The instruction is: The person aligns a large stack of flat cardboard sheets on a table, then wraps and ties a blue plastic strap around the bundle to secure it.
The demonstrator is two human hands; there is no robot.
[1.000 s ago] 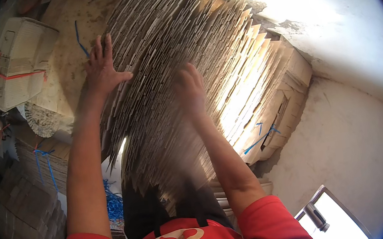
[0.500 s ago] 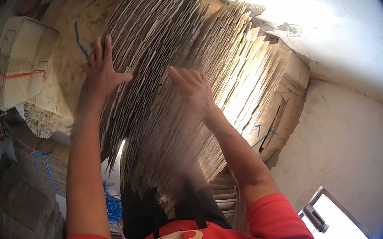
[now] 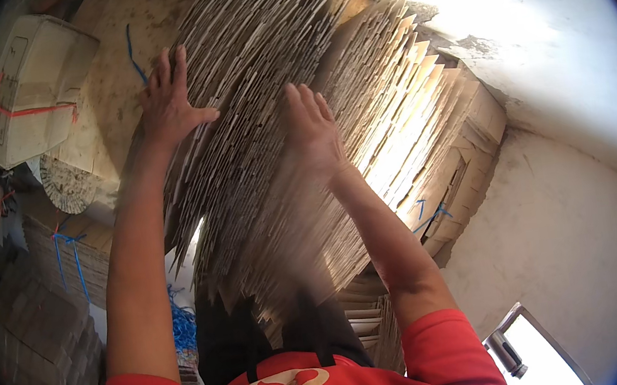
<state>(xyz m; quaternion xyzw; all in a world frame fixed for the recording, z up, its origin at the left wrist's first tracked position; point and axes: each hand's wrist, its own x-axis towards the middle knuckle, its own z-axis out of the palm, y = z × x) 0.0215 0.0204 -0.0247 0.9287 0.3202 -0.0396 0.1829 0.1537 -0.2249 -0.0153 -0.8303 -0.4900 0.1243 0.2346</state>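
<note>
A long row of flat cardboard sheets (image 3: 247,84), packed on edge, slants across the middle in front of me. My left hand (image 3: 171,105) lies along the left side of this row, its fingers stretched and the thumb spread out over the sheet edges. My right hand (image 3: 314,125) rests against or just above the edges further right, with its fingers out straight and nothing visible in them. The lower part of the row is smeared by motion near my right wrist. A second, sunlit row of cardboard (image 3: 383,105) stands right of that hand.
A carton tied with red string (image 3: 38,92) sits at the upper left. Below it, stacked cardboard (image 3: 90,252) is bound with blue twine. Darker stacks (image 3: 40,344) fill the lower left. Loose blue twine (image 3: 183,326) hangs near my legs. A pale wall (image 3: 551,199) rises on the right.
My right hand has shifted slightly up and its fingers have straightened from a looser curl. My left hand stays spread at the row's side, slightly higher.
</note>
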